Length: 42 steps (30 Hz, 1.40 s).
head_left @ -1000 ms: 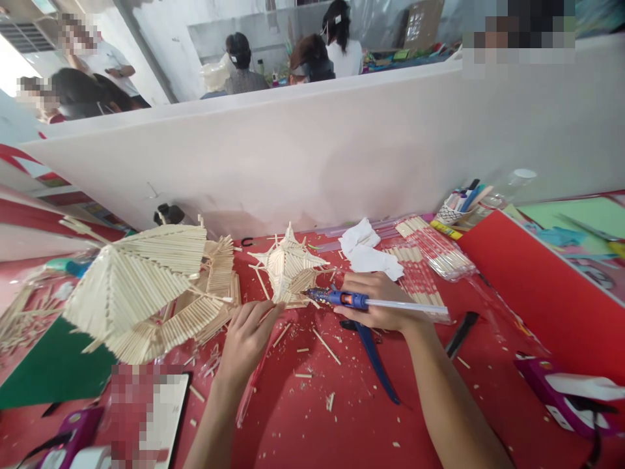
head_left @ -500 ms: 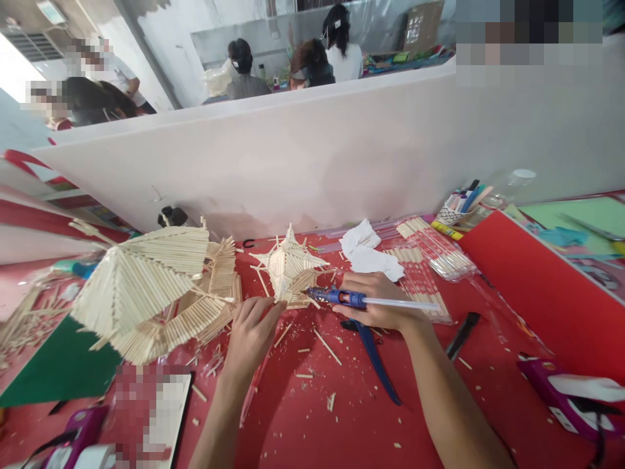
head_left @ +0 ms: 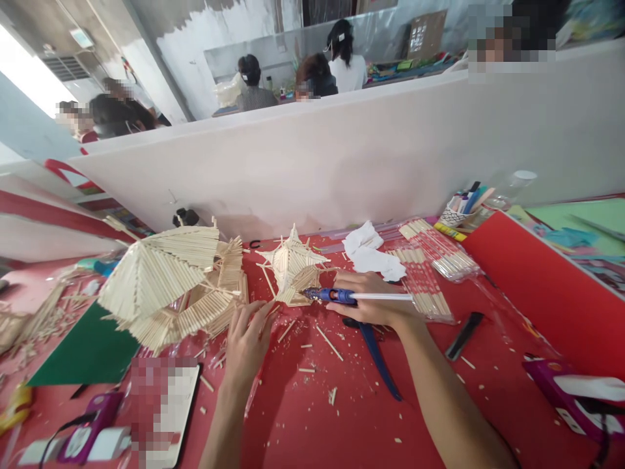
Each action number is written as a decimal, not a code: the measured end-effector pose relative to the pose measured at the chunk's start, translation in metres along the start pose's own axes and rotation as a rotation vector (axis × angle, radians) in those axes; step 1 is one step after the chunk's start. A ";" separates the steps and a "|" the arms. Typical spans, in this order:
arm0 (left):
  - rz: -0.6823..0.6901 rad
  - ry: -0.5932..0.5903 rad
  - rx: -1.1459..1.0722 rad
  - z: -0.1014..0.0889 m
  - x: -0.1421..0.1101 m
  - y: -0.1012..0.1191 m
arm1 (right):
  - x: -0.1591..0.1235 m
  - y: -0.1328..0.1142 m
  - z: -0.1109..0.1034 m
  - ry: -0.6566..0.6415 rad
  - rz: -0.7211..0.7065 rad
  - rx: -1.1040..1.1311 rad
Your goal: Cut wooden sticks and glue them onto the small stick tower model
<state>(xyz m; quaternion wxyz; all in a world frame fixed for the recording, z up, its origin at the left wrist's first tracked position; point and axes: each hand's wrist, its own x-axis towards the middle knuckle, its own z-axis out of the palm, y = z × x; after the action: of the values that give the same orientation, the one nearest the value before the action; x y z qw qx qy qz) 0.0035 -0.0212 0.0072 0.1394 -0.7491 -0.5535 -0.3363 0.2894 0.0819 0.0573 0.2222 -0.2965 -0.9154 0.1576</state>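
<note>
My right hand (head_left: 364, 296) is wrapped round a blue hot glue gun (head_left: 336, 296), a clear glue stick (head_left: 383, 297) jutting from its back. Its nozzle meets or nearly meets the lower right side of a small star-shaped roof model (head_left: 293, 264) made of pale wooden sticks. Close to that model's lower left corner is my left hand (head_left: 249, 335), fingers bent and apparently pinching a thin wooden stick (head_left: 271, 311). Left of it stands a larger stick-built model (head_left: 156, 273) with a pointed roof. Blue-handled cutters (head_left: 375, 361) lie below my right hand.
Wood scraps (head_left: 329, 342) litter the red table. Packs of sticks (head_left: 422, 280) and crumpled white tissue (head_left: 371, 251) lie at the back right. A pen cup (head_left: 454, 212), a red board (head_left: 541, 286), a green board (head_left: 90, 348) and purple devices (head_left: 561, 391) are around. A white partition (head_left: 293, 156) stands behind.
My left fingers have drawn back slightly from the small model's corner. The glue gun remains at the model's lower right side. The whole view has shifted a little.
</note>
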 end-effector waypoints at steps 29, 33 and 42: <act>0.142 -0.059 0.032 0.016 0.016 0.007 | -0.006 -0.001 -0.007 0.060 0.005 -0.077; 0.209 -0.106 0.040 0.014 0.015 0.004 | -0.006 -0.001 -0.008 0.053 0.004 -0.060; 0.254 -0.111 0.058 0.011 0.019 0.004 | -0.005 -0.002 -0.006 0.047 0.005 -0.020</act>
<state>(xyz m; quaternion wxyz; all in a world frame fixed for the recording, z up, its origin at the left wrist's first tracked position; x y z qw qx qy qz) 0.0146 -0.0021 0.0124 0.1716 -0.8262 -0.4707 -0.2577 0.2956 0.0780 0.0618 0.2405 -0.3046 -0.9106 0.1419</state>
